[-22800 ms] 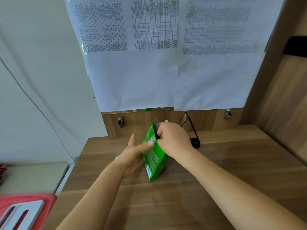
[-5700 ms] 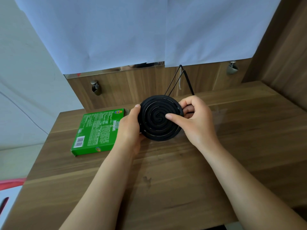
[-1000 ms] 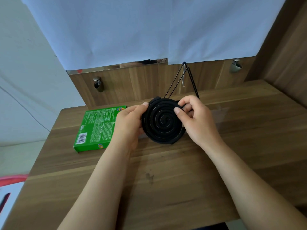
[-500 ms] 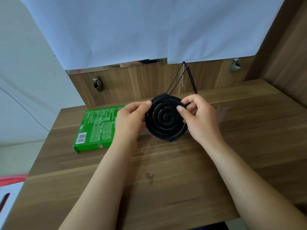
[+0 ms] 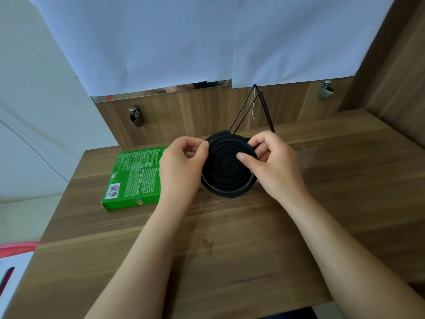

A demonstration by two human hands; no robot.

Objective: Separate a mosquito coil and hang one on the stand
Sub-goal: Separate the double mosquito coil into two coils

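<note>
Above wooden desk [image 5: 230,261], left hand [image 5: 181,166] and right hand [image 5: 273,166] pinch black mosquito coil [image 5: 226,171]; closed green box [image 5: 135,178] left, barcode visible, print unreadable.

The mosquito coil [image 5: 226,171] I hold looks dull black and a bit rough, with ridges going round. The stand [image 5: 257,107] behind it is thin black wire, smooth and a little shiny. My table [image 5: 230,249] is brown wood with lines in it, smooth and faintly shiny. The green box [image 5: 135,178] is smooth cardboard. White paper [image 5: 207,38] hangs above, flat and dull.
</note>
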